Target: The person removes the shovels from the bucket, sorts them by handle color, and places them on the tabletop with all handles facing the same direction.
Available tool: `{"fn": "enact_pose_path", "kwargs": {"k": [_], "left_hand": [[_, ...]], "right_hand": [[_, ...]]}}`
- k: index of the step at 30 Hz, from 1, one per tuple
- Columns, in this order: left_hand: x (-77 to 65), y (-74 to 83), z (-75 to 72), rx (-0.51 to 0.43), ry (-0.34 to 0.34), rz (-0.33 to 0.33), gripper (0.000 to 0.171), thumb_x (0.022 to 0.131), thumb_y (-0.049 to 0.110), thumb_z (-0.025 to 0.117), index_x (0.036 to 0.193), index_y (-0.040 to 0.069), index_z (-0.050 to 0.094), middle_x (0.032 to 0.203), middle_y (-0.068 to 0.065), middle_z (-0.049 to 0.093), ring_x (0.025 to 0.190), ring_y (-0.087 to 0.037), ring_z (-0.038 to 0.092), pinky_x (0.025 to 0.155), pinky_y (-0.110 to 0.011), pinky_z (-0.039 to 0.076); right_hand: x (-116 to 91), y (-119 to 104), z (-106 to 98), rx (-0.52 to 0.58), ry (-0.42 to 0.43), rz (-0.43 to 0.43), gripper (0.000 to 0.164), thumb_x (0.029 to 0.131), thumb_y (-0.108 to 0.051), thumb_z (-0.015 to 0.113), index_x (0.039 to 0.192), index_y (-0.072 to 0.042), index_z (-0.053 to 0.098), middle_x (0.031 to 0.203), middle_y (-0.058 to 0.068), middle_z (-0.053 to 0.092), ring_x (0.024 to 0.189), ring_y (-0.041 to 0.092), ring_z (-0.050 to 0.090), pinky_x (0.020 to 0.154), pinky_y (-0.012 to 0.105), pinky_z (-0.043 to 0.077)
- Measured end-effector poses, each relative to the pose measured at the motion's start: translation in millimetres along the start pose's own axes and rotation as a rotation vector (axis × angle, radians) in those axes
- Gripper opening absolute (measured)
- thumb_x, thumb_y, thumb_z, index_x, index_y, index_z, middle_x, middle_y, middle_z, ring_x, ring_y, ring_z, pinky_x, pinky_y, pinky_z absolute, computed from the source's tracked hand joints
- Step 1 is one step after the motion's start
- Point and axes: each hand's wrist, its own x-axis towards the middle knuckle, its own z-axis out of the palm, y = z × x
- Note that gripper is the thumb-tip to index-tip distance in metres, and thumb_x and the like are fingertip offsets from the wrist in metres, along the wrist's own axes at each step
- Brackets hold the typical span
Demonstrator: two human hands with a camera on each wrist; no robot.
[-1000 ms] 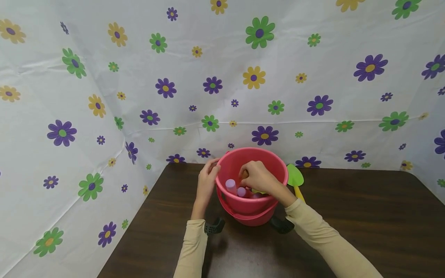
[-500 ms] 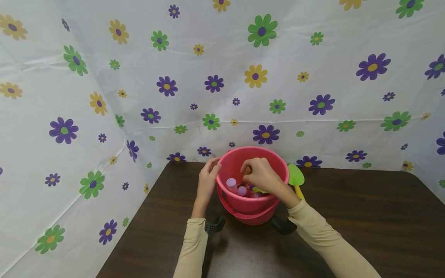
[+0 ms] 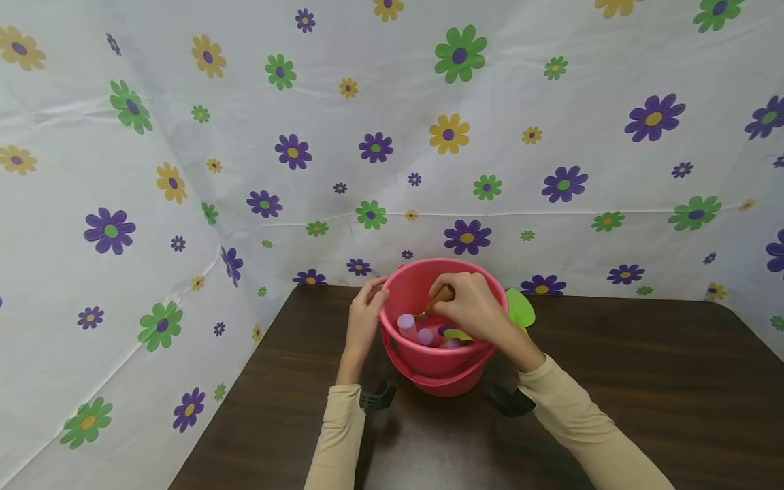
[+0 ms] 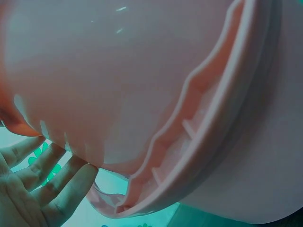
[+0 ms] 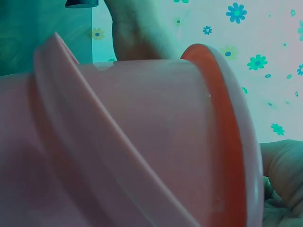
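1. Now the right hand (image 3: 468, 306) is a bit higher and further right over the pink bucket (image 3: 437, 364) than half a second ago; more of the brown-handled tool (image 3: 442, 297) shows.
2. Right fingers: pinched on the tool's handle, grip partly hidden by the hand. Thin metallic bit sticks out leftward, low; its far end can't be made out.
3. Tool location: inside the bucket's mouth, above the other contents, not past the rim. Reads as a lift-out in progress, judging by the rise; not finished.
4. Uncovered by that shift: more of the yellow-green piece (image 3: 456, 334), right of the two pink cylinders (image 3: 407, 324). Cylinders look unmoved.
5. Left hand (image 3: 365, 309): same spot at the bucket's left rim. Left wrist view has the fingers near straight, slightly apart, tips touching the outer wall; thumb not visible there. Probably steadying.
6. Bucket upright on the dark table (image 3: 612, 381), its bail hanging in front; no visible shift.
7. Green shovel (image 3: 520, 309) lies just beside the bucket's right side, partly hidden, untouched.
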Motion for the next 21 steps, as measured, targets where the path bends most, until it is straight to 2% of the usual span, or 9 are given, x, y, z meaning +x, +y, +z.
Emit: {"fn": "enact_pose_path", "kwargs": {"k": [7,15,21], "left_hand": [[0.9,-0.8,-0.4,0.0,0.004,-0.001,0.034,0.104,0.01,0.055,0.133,-0.006,0.062,0.127,-0.026,0.067,0.114,-0.041,0.066,0.096,-0.047,0.057],[0.9,0.0,-0.1,0.01,0.004,0.005,0.035,0.104,0.01,0.053,0.133,-0.007,0.062,0.127,-0.026,0.067,0.114,-0.04,0.067,0.096,-0.047,0.057],[14.3,-26.3,0.5,0.009,0.008,-0.02,0.035,0.104,0.01,0.053,0.135,-0.006,0.061,0.129,-0.025,0.067,0.115,-0.041,0.066,0.096,-0.049,0.056]], "right_hand": [[-2.8,0.4,-1.0,0.003,0.045,-0.03,0.009,0.085,0.002,0.075,0.094,0.0,0.075,0.084,0.006,0.077,0.08,0.021,0.075,0.073,0.036,0.062],[-5.6,1.5,-6.4,0.019,0.161,0.012,0.009,0.088,0.003,0.074,0.097,0.0,0.074,0.089,0.008,0.078,0.085,0.026,0.075,0.079,0.043,0.062],[-8.4,5.0,-10.1,0.049,0.244,0.027,0.01,0.089,0.004,0.074,0.098,0.001,0.075,0.091,0.011,0.078,0.085,0.028,0.075,0.081,0.044,0.062]]}}
